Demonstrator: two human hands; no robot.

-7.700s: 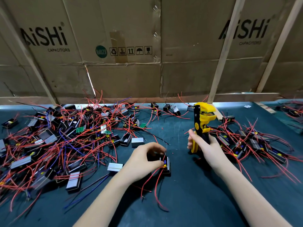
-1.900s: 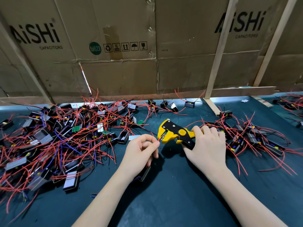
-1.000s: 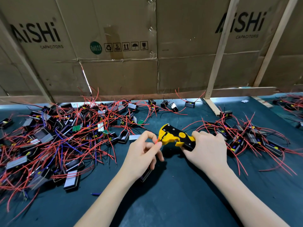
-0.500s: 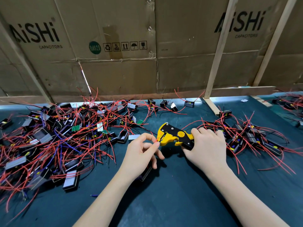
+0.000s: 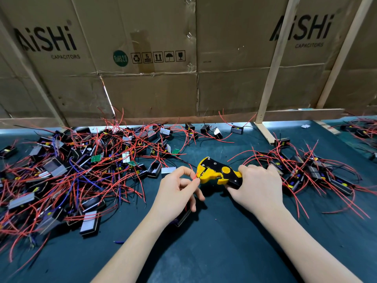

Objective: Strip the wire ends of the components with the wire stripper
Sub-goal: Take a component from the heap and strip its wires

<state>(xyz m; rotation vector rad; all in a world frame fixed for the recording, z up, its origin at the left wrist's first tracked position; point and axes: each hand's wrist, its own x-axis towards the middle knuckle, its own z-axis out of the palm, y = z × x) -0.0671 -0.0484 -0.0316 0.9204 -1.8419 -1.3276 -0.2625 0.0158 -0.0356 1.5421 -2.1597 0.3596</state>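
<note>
A red wire end (image 5: 195, 176) is pinched between thumb and forefinger of the left hand (image 5: 177, 193) and is presented to the nose of the yellow-and-black wire stripper (image 5: 217, 173), near the middle of the dark surface (image 5: 214, 252). The stripper's handles are clasped in the right hand (image 5: 257, 187), fingers curled round them. The component (image 5: 183, 216) to which the wire belongs is seen only partly, under the left palm, so its hold cannot be told.

The wire is judged thin, light and limp: it should be gripped close to its tip, as is done here, or it will bend away from the jaws rather than enter them. Its insulation is probably soft, and the strands inside are likely to be nicked if it is fed in crooked. The stripper is judged rigid and fairly light, and is best held low on the handles for leverage. The component looks small and hard, and is better steadied than left to hang on its lead.

A large tangle of wired components (image 5: 71, 176) lies to the left, a smaller heap (image 5: 310, 174) to the right, and a cardboard wall (image 5: 153, 58) stands at the far edge.
</note>
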